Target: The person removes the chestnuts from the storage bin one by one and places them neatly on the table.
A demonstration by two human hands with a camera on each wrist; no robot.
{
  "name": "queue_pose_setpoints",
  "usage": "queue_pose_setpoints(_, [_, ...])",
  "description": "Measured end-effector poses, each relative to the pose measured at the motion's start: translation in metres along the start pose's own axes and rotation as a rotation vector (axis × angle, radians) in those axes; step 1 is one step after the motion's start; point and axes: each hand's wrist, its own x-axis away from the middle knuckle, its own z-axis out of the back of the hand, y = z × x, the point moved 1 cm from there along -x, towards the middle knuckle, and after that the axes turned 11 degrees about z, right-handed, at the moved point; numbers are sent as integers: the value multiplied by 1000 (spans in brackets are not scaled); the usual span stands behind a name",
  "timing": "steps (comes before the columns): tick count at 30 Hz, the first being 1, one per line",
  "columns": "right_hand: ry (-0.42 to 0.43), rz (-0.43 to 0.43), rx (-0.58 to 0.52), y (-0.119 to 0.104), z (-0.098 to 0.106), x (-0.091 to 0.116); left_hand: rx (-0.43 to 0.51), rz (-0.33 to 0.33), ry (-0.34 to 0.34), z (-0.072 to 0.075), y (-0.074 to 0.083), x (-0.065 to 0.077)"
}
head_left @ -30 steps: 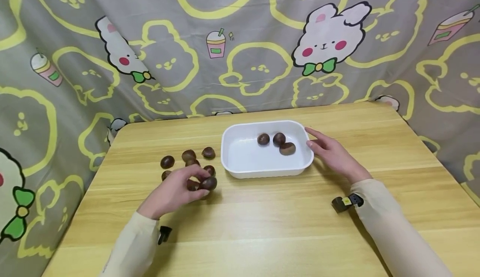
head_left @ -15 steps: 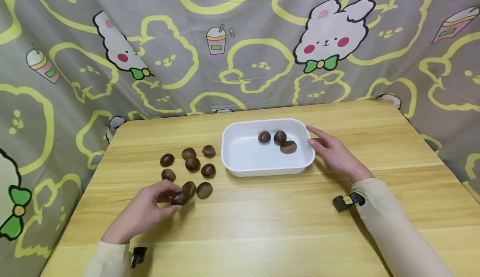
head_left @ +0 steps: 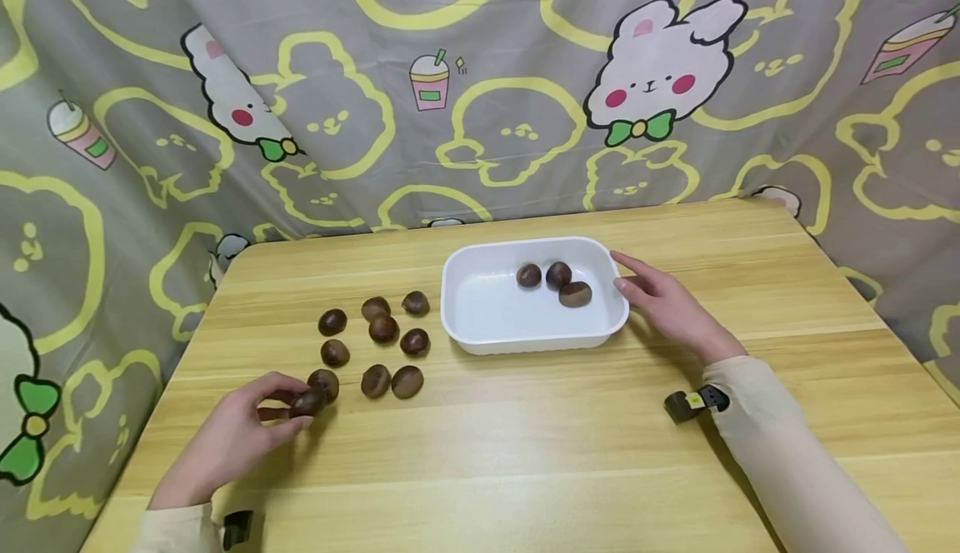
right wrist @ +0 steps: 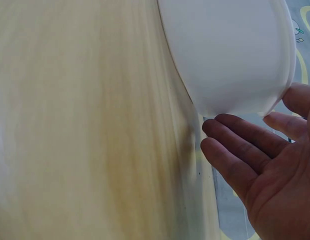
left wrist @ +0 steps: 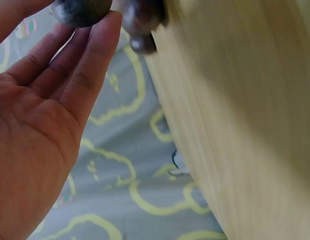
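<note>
My left hand pinches a dark brown chestnut between thumb and fingertips, at the left side of a loose group. Another chestnut lies right beside it. In the left wrist view, the held chestnut is cut off by the top edge. A white rectangular tray stands to the right, with 3 chestnuts lying in its right half. At the tray's right end rests my right hand. Its thumb and index finger touch the outer wall, while the other fingers stretch out below, fairly straight.
Several more chestnuts are spread on the wooden table left of the tray. A patterned grey curtain hangs behind the table and along its sides. A small black device sits at the right sleeve's cuff.
My left hand has moved left and towards me, carrying the pinched chestnut away from the group's front right. Chestnuts it covered before now show. The right hand stays at the tray.
</note>
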Motion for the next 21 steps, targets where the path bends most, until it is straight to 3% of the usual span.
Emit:
queue_pose_setpoints(8, [-3, -3, 13, 0, 0, 1, -22, 65, 69, 21, -21, 1])
queue_pose_setpoints(14, [-1, -4, 14, -1, 0, 0, -108, 103, 116, 37, -35, -2])
queue_pose_setpoints(21, [-6, -10, 20, -2, -1, 0, -178, 131, 106, 39, -47, -11])
